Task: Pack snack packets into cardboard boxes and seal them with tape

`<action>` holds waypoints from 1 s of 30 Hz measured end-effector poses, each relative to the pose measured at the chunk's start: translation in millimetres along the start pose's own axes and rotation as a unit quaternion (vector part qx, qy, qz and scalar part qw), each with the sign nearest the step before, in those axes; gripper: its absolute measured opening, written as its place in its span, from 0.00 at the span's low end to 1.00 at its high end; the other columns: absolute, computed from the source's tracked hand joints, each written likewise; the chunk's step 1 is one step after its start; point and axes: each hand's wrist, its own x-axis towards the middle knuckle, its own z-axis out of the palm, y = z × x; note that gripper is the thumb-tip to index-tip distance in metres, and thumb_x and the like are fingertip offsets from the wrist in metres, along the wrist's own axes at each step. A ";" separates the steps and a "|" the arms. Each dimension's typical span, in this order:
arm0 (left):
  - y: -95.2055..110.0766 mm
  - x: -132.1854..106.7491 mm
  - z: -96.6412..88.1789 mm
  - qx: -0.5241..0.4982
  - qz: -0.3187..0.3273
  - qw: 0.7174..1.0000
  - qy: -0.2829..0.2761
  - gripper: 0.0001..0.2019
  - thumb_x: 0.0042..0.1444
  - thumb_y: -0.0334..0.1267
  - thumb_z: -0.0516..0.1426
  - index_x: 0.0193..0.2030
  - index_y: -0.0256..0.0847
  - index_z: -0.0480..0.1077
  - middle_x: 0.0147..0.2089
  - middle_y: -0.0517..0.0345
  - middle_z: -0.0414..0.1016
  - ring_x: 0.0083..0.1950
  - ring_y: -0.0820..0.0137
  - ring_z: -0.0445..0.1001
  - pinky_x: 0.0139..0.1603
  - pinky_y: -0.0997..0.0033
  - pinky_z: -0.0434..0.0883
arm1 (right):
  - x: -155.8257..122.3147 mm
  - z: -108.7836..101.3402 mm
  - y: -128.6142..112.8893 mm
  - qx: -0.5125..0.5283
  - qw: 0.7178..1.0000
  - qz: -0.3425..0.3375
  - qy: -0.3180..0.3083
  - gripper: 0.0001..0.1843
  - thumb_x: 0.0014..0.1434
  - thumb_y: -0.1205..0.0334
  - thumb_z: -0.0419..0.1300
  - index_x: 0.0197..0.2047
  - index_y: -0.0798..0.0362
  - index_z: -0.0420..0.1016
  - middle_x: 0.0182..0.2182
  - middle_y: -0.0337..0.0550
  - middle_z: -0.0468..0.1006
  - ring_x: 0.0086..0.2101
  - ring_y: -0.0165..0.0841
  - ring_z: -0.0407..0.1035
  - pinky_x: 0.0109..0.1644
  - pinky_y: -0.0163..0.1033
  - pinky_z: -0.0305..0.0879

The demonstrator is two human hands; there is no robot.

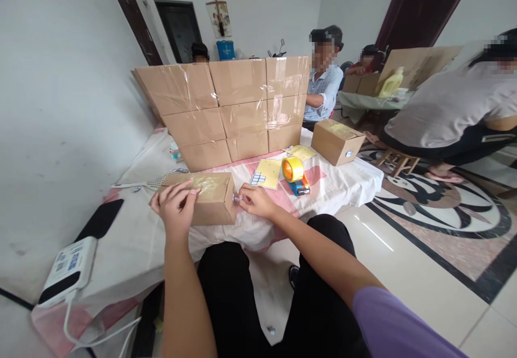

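A taped cardboard box (214, 212) lies at the table's near edge. My left hand (174, 201) grips its left end, with thumb and fingers bent over the top. At the box's right end face, my right hand (257, 202) pinches a small bluish-white sticker (236, 198); whether it touches the cardboard I cannot tell. Beyond my right hand lie a yellow sheet (267, 173) with blue-edged labels and a tape dispenser (300, 187) carrying a yellow roll. A second taped box (337, 142) with a small label on its end sits at the right.
A wall of stacked cardboard boxes (242, 110) rises behind the work area. Another yellow sheet (302, 152) lies near its foot. A white power bank (70, 269) with a cable and a dark phone-like slab (99, 219) are at left. Several people sit nearby at other places.
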 end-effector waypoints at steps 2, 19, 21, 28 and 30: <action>1.1 -0.2 -1.2 -0.004 -0.005 1.000 0.000 0.13 0.65 0.46 0.55 0.32 0.50 0.78 0.51 0.59 0.82 0.59 0.58 0.72 0.68 0.46 0.48 | 4.5 5.9 2.1 0.005 1.000 0.000 0.007 0.07 0.64 0.61 0.57 0.33 0.51 0.68 0.36 0.39 0.71 0.33 0.30 0.66 0.37 0.34 0.57; 0.1 -4.0 -1.1 0.004 0.007 1.000 0.017 0.12 0.64 0.45 0.56 0.33 0.50 0.79 0.48 0.59 0.83 0.57 0.59 0.73 0.67 0.49 0.50 | 8.9 -12.5 0.2 0.057 0.997 -0.027 -0.047 0.04 0.53 0.67 0.59 0.32 0.50 0.67 0.32 0.36 0.69 0.30 0.30 0.64 0.36 0.33 0.58; -0.3 -4.2 -1.1 0.004 0.007 1.000 0.016 0.12 0.64 0.45 0.56 0.33 0.50 0.79 0.48 0.59 0.83 0.56 0.59 0.73 0.67 0.49 0.50 | 10.1 -10.1 2.0 0.059 0.996 -0.029 -0.052 0.04 0.54 0.67 0.59 0.32 0.50 0.67 0.32 0.36 0.71 0.30 0.30 0.65 0.36 0.33 0.58; 0.5 -3.7 -1.4 0.001 0.000 1.000 0.008 0.12 0.64 0.44 0.55 0.34 0.50 0.79 0.48 0.58 0.83 0.56 0.58 0.73 0.67 0.48 0.49 | 10.2 -9.4 5.0 0.083 0.995 -0.038 -0.050 0.02 0.58 0.65 0.59 0.33 0.50 0.69 0.34 0.38 0.74 0.31 0.30 0.66 0.36 0.34 0.58; 1.1 -3.5 -1.7 0.002 -0.001 1.000 0.007 0.12 0.64 0.44 0.55 0.34 0.50 0.79 0.48 0.58 0.83 0.56 0.58 0.73 0.67 0.48 0.50 | 9.7 -10.3 4.2 0.080 0.995 -0.037 -0.051 0.02 0.58 0.65 0.59 0.33 0.50 0.69 0.34 0.37 0.74 0.30 0.30 0.66 0.37 0.34 0.58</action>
